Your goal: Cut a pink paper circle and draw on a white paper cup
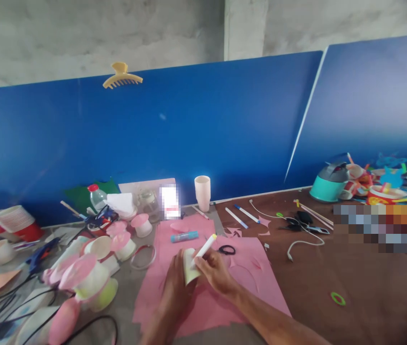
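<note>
My left hand [176, 286] holds a small pale paper cup [189, 268] on its side above the pink paper sheet [250, 278]. My right hand [215, 271] grips a white marker with a yellow end [205, 248], its tip against the cup. A blue glue stick [184, 236] lies on the pink paper just beyond my hands. Black-handled scissors [226, 249] lie to the right of the marker.
Pink-and-white paper cup pieces [88, 273] crowd the left, with a blue glue gun [41, 252] and cables. A stack of cups [202, 192] stands by the blue board [225, 124]. Pens [246, 213], a white cable [296, 242], a green ring [338, 298] and a teal pot [329, 184] lie right.
</note>
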Tool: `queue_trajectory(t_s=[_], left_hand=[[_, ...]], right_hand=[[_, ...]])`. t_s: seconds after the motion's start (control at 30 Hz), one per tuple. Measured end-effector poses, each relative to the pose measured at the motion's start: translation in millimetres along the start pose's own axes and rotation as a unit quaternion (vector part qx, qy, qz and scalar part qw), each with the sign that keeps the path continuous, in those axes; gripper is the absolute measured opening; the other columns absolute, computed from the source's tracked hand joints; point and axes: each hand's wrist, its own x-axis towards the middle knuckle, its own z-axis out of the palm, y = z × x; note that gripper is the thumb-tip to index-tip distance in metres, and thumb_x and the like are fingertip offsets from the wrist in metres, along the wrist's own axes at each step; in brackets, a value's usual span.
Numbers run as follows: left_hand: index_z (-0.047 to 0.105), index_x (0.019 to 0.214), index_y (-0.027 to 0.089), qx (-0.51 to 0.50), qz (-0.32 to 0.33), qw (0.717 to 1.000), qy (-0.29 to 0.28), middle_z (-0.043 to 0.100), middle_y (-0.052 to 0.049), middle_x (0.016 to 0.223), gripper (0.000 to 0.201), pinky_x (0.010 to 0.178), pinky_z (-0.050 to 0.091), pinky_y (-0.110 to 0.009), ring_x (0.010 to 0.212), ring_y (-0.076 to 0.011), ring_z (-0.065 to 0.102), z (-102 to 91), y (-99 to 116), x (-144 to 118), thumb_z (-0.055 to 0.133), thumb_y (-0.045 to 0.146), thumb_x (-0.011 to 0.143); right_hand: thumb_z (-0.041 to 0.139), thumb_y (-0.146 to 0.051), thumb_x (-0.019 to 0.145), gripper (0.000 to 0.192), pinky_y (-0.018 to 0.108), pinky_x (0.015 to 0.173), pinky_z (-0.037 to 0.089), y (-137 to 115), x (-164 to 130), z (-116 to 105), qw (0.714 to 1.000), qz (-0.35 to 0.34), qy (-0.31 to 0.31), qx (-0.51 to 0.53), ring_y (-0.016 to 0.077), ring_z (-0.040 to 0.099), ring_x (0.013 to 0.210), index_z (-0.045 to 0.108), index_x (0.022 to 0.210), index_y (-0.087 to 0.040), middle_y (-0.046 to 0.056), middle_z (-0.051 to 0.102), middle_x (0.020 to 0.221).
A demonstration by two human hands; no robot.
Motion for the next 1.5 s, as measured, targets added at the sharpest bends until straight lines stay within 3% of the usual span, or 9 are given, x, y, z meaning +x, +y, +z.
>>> queue_trajectory(t_s=[0.27,0.43,0.73,0.97,1.3,1.5], left_hand=[[0.053,0.134,0.014,-0.002,-0.038,0.999,-0.014,0.065,-0.021,0.128,0.050,0.099,0.054,-0.051,0.120,-0.0354,0.062,4.7,-5,-3,0.049,0.033,0.088],[0.052,0.135,0.015,-0.025,-0.033,0.998,-0.037,0.067,-0.019,0.123,0.048,0.098,0.054,-0.050,0.114,-0.0325,0.064,-1.3,0,-1,0.046,0.029,0.090],[0.041,0.144,0.012,-0.012,-0.012,1.000,-0.003,0.063,-0.024,0.131,0.058,0.098,0.054,-0.055,0.121,-0.0363,0.061,11.1,-12,-8,0.048,0.029,0.089],[0.043,0.144,0.015,-0.019,-0.020,1.000,-0.006,0.064,-0.020,0.130,0.055,0.098,0.055,-0.047,0.120,-0.0327,0.062,10.4,-11,-9,0.048,0.033,0.092],[0.051,0.134,0.016,-0.021,-0.014,0.999,-0.028,0.067,-0.017,0.121,0.043,0.092,0.057,-0.045,0.112,-0.0296,0.066,0.2,-4,-2,0.044,0.035,0.096],[0.050,0.134,0.014,-0.017,0.004,1.000,-0.014,0.066,-0.019,0.122,0.045,0.093,0.056,-0.047,0.113,-0.0319,0.065,0.1,-5,-1,0.044,0.037,0.095]], right_hand=[[0.066,-0.059,0.083,0.040,0.026,0.053,0.036,-7,-2,2,1.000,0.008,-0.005,-0.030,0.0124,0.044,0.056,0.060,0.077,-0.020,-0.002,0.051,0.062],[0.065,-0.052,0.084,0.033,0.024,0.050,0.038,-9,-2,3,0.999,-0.004,0.001,-0.043,0.0122,0.046,0.054,0.062,0.077,-0.020,-0.002,0.054,0.060],[0.063,-0.047,0.085,0.030,0.026,0.052,0.034,-1,-2,2,0.997,-0.003,0.010,-0.075,0.0122,0.042,0.055,0.059,0.074,-0.019,-0.003,0.049,0.060],[0.063,-0.050,0.085,0.033,0.025,0.052,0.037,-2,-1,1,0.996,-0.013,0.040,-0.079,0.0130,0.046,0.056,0.060,0.075,-0.019,-0.002,0.052,0.061],[0.066,-0.047,0.083,0.032,0.025,0.052,0.035,-6,-2,4,0.999,-0.016,0.010,-0.048,0.0115,0.042,0.056,0.058,0.069,-0.019,-0.003,0.049,0.060],[0.068,-0.059,0.080,0.042,0.023,0.050,0.032,3,6,1,0.998,0.001,0.045,0.039,0.0104,0.038,0.053,0.057,0.069,-0.020,-0.005,0.043,0.056]])
